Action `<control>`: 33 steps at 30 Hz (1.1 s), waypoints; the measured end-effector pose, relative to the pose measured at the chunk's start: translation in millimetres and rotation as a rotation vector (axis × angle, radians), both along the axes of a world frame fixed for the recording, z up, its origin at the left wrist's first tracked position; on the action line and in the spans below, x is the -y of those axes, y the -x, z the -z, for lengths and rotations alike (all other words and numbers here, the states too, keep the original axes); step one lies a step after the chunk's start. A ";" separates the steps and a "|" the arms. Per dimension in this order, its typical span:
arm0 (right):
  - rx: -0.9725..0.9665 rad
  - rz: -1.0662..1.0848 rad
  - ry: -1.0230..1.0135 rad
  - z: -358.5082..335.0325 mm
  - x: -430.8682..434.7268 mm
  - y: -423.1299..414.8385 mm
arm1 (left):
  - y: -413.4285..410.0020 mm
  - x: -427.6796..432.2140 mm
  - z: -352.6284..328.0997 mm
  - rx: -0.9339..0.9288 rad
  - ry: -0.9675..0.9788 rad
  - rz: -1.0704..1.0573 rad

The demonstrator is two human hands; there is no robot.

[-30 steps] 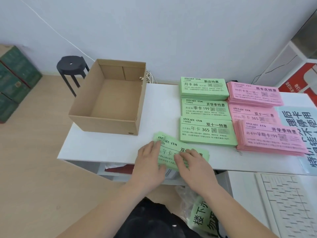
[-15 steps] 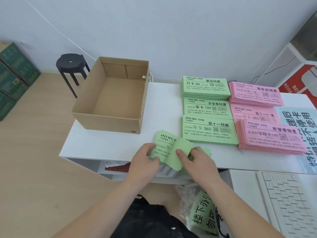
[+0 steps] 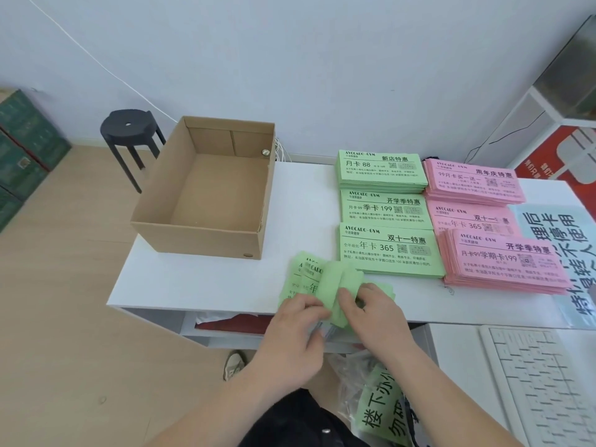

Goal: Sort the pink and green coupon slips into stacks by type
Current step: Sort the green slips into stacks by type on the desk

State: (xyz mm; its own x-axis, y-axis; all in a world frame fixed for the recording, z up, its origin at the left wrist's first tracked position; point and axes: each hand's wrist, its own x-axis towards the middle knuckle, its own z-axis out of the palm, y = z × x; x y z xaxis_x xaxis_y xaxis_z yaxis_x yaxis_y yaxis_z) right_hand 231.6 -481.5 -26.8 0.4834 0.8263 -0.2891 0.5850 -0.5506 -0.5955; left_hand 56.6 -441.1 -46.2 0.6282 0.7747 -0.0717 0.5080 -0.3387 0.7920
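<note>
A small bundle of green slips (image 3: 309, 279) lies at the white table's front edge, bent and blurred in the middle. My left hand (image 3: 292, 333) grips its left end, and my right hand (image 3: 371, 312) pinches the folded-up middle part. Three green stacks sit in a column behind: one at the back (image 3: 380, 171), one in the middle (image 3: 385, 208), one at the front (image 3: 388, 250). To their right lie three pink stacks, at the back (image 3: 472, 183), in the middle (image 3: 467, 217) and at the front (image 3: 503, 259).
An open cardboard box (image 3: 196, 235) with nothing in it stands on the table's left part (image 3: 200, 285). A pale blue printed sheet (image 3: 558, 233) lies at the far right, a white keyboard (image 3: 541, 382) at lower right. A black stool (image 3: 129, 137) stands on the floor behind.
The green bundle lay flat under both hands a second ago. Now its right part is folded up and over, and both hands have closed on it.
</note>
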 end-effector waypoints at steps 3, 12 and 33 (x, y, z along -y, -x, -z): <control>0.045 -0.027 0.014 3.4 -1.5 3.7 | 4.9 -19.9 3.0 -0.006 0.083 -0.322; 0.063 -0.046 -0.001 6.6 -1.2 -0.1 | -5.9 -38.6 -17.2 0.256 0.712 -0.523; -0.103 -0.035 -0.014 -6.4 1.5 -10.7 | -25.3 -13.7 -9.0 0.095 0.457 -0.295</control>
